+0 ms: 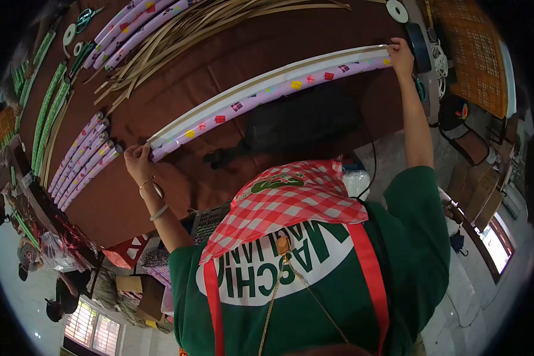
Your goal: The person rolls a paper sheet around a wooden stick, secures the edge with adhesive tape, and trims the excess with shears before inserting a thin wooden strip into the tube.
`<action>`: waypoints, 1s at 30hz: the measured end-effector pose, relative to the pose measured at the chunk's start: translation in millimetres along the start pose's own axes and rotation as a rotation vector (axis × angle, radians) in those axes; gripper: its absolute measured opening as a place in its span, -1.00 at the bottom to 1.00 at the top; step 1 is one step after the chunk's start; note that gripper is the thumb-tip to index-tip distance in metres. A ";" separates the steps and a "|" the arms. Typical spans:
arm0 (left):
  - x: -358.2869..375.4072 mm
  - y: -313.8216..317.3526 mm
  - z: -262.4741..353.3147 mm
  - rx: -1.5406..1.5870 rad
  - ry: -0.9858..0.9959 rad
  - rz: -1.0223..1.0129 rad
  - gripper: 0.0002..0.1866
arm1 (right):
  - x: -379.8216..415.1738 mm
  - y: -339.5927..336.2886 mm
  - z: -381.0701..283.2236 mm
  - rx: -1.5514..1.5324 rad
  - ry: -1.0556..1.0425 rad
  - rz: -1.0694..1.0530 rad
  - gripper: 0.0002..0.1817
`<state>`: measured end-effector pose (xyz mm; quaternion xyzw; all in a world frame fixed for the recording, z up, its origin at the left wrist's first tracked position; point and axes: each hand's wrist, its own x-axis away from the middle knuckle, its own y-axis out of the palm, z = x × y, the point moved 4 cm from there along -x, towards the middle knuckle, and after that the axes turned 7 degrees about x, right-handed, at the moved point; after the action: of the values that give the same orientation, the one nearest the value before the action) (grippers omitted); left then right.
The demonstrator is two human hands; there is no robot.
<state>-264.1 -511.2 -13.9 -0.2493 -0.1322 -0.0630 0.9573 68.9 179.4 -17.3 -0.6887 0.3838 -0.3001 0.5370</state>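
Observation:
A lilac wrapping paper roll (255,101) printed with small gift motifs lies across the brown-covered table in front of me. Along its far side shows a white margin of paper, and a thin tan strip (267,83) runs lengthwise on it. My left hand (137,161) pinches the left end, fingers closed at the corner of the paper and strip. At the far right end, my right hand (401,56) is closed on the paper's edge. A black padded object (305,121) lies between the roll and my body.
Loose tan strips (172,38) lie at the back. Finished lilac rolls (86,163) rest at left, green rolls (48,113) beyond them. Scissors (86,18) and a tape roll (397,10) sit on the table (178,196). Other people (68,291) are at far left.

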 end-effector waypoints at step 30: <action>-6.3 -4.5 -6.6 -0.012 0.007 -0.016 -0.65 | 17.8 7.0 -15.8 -0.218 0.009 -0.003 -0.67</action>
<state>-269.5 -518.1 -19.2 -0.2538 -0.1304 -0.0722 0.9557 63.8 155.3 -20.3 -0.7421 0.4155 -0.2608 0.4567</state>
